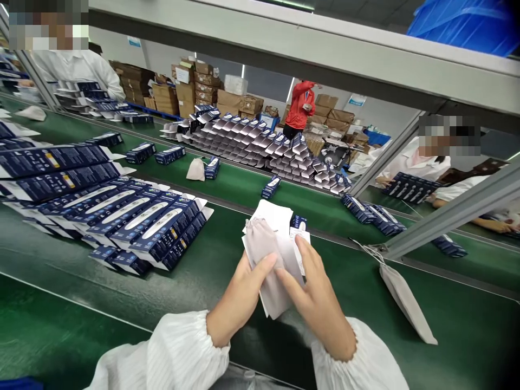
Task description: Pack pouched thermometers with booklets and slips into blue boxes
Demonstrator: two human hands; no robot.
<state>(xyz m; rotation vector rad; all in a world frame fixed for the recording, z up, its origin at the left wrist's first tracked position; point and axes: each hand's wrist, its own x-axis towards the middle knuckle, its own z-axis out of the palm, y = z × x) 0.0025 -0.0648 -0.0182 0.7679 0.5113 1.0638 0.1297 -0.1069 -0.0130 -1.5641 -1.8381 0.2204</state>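
Leftward, stacked blue boxes (154, 227) crowd the green worktop (81, 281), while the left hand (239, 295) pinches a grey pouch (262, 244) against white leaflets (280, 260) that the right hand (312, 298) also pinches above the worktop, so a loosened thumb could likely let the leaflets slide loose.

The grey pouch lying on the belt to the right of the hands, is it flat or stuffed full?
Flat, it seems: the grey pouch lies limp on the green belt with no bulge, its drawstring trailing loose.

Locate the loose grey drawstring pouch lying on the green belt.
The grey drawstring pouch lies on the green belt, right of the right hand, below the slanted metal frame bar.
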